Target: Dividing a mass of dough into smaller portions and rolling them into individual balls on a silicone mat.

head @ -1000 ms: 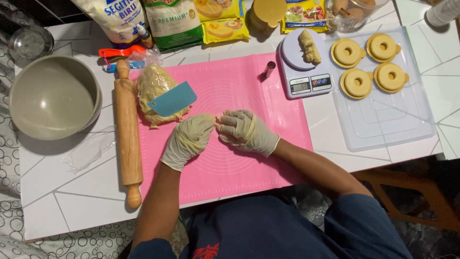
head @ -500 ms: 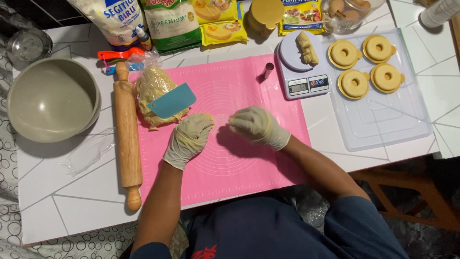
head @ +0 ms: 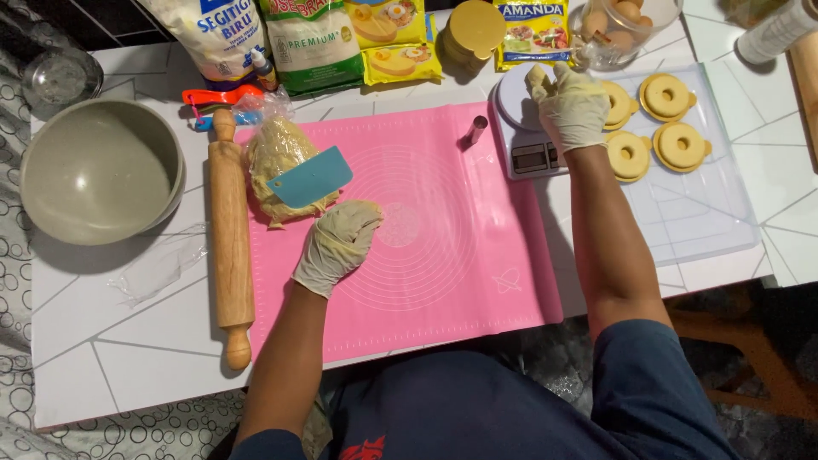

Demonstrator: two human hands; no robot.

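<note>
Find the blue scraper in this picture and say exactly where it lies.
In the head view, the blue scraper lies on the lump of dough at the pink mat's left edge, between the rolling pin and the left hand.

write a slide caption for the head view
Gloved right hand reaches to the kitchen scale; gloved left hand rests on the pink mat beside bagged dough.

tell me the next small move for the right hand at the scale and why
Probably lift the dough piece clear of the white kitchen scale and bring it to the pink mat. The right hand has its fingers on that piece atop the scale, while the left hand rests flat on the mat, with bare mat beside it.
</note>
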